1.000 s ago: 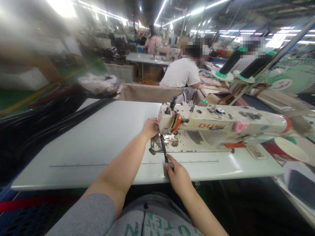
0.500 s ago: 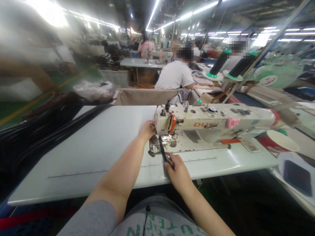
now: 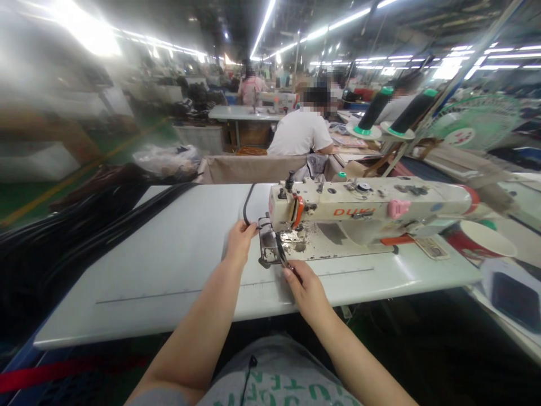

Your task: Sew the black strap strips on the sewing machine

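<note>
My left hand (image 3: pixel 239 243) pinches a narrow black strip (image 3: pixel 246 206) just left of the sewing machine's head. From there the strip curves back over the white table and also runs toward the needle area. My right hand (image 3: pixel 307 292) is closed near the front of the bed, its fingers on the black strip's near end below the presser foot. A slim dark tool seems to lie in the right palm, but its kind is hidden. The cream sewing machine (image 3: pixel 363 212) reaches across the table to the right.
Long black strips (image 3: pixel 84 237) lie piled over the table's left side. Two black thread cones (image 3: pixel 374 111) stand behind the machine. A phone (image 3: pixel 515 299) and a red-and-white tub (image 3: pixel 486 242) are at the right. A person in white (image 3: pixel 298 132) sits ahead.
My left hand has moved left, away from the machine head, and a curved length of strip now shows beside it. My right hand has shifted slightly, staying near the bed's front.
</note>
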`<action>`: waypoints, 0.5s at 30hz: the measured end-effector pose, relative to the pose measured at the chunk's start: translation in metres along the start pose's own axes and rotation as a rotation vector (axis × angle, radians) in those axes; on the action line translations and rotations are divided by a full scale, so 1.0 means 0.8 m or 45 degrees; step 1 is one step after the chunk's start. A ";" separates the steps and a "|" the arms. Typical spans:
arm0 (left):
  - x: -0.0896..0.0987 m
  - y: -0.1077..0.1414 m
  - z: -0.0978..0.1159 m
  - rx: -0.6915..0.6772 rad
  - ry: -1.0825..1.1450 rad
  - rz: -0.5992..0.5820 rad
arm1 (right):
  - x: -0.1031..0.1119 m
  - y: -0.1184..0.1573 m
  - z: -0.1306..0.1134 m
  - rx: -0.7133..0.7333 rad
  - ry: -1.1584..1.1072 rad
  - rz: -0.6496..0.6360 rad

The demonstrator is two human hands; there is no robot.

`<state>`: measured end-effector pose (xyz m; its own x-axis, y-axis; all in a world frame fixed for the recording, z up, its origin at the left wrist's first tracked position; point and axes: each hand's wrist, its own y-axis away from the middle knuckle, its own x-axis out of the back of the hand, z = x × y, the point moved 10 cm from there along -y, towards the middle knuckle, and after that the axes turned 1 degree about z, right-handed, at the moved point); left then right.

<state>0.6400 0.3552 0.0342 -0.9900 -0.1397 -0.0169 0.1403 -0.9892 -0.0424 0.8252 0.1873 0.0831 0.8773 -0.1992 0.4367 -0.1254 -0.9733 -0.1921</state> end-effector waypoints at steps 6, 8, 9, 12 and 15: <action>0.048 0.048 0.007 0.004 0.126 0.016 | -0.066 -0.011 0.018 -0.319 -0.371 -0.292; 0.064 0.063 0.014 -0.023 0.076 0.033 | -0.081 -0.017 0.028 -0.399 -0.474 -0.303; 0.071 0.071 0.018 -0.039 0.036 0.039 | -0.087 -0.020 0.032 -0.427 -0.504 -0.305; 0.087 0.094 0.030 -0.092 -0.041 0.035 | -0.102 -0.031 0.041 -0.462 -0.532 -0.319; 0.097 0.114 0.038 -0.134 -0.075 0.026 | -0.116 -0.040 0.041 -0.464 -0.555 -0.345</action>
<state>0.5757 0.2527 0.0598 -0.9855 -0.1649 0.0401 0.1574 -0.9765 -0.1474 0.7628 0.2407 0.0194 0.9986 0.0500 0.0147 0.0455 -0.9742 0.2210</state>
